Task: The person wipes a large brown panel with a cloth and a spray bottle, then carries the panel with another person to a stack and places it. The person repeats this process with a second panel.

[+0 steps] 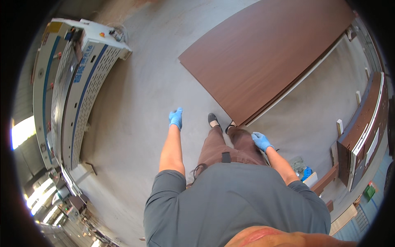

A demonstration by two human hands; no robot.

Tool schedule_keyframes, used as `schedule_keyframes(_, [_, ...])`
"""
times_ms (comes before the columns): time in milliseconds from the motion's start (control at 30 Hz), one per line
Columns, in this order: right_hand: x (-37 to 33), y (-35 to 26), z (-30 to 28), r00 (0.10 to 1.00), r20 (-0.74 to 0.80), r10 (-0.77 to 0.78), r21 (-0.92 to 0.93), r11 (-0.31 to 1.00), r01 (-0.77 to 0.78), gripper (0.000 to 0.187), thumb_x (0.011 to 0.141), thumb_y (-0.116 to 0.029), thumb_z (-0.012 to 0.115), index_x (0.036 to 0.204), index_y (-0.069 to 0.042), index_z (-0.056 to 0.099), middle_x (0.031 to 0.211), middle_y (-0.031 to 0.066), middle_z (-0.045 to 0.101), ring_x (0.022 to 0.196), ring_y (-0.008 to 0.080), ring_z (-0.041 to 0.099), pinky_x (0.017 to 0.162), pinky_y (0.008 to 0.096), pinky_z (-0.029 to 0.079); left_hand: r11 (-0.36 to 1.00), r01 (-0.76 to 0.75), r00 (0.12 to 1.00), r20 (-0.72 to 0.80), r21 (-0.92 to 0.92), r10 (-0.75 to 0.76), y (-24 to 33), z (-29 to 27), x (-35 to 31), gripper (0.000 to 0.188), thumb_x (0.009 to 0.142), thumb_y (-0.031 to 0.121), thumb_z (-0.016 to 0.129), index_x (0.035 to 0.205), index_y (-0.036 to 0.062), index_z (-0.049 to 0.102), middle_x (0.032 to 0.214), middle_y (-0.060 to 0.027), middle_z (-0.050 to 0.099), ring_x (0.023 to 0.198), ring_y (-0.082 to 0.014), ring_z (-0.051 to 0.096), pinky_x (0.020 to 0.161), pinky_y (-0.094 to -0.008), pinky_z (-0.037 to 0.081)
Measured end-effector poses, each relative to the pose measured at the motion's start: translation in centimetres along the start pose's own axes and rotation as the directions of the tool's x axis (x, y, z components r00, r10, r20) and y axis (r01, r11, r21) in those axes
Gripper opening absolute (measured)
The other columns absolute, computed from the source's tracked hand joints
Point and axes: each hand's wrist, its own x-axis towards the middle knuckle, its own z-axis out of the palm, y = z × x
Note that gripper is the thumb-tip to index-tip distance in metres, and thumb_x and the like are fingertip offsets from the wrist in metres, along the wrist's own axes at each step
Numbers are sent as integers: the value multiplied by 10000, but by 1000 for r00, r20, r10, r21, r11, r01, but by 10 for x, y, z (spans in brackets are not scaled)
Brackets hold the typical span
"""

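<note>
Fingers of your left hand [175, 118] and right hand [262, 141] look curled, pressed together or not I can't tell; brown panels [267, 57], far edge cut off, have their near corner by your right.

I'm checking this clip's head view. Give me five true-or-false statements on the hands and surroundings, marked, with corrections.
1. The left hand and the right hand both wear blue gloves. True.
2. The brown panels lie ahead and to the right of the left shoe. True.
3. The right hand is gripping the brown panels. False: it is apart from them, next to the trousers.
4. A long white machine with blue stripes stands on the left. True.
5. The left hand rests on the machine. False: it is held out over the grey floor, well apart from the machine.
</note>
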Motion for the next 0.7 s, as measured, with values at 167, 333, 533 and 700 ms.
schedule_keyframes(167, [8,8,5,990,-144,-10,80,997,22,501,972,-414,532,1266,-25,645,1289,203,663,1197,360,624,1021,423,472,964,-20,999,-46,-264,8,94,30,48,617,889,414,743,1299,-17,577,1280,-147,636,1175,-282,567,1028,-469,451])
schedule_keyframes(333, [15,15,19,931,-198,306,280,928,-246,464,978,-390,550,1210,-11,681,1131,160,725,1014,235,675,935,383,510,982,-55,990,120,-182,78,168,50,124,879,841,482,788,1443,-55,439,1442,-202,535,1311,-316,513,1109,-471,399])
schedule_keyframes(533, [33,-56,87,888,-229,399,388,874,-293,435,970,-386,565,1114,-2,711,1015,137,734,913,211,656,888,383,518,988,-155,951,269,-2,150,228,79,247,917,803,515,814,1444,-24,442,1470,-180,512,1359,-313,459,1127,-498,361])
schedule_keyframes(700, [65,-140,152,924,-74,376,566,779,-272,428,980,-376,565,1106,9,705,980,120,724,930,193,642,892,367,513,961,-237,807,580,146,111,259,100,285,687,798,514,824,1276,58,636,1145,-64,689,974,-179,614,819,-375,493])
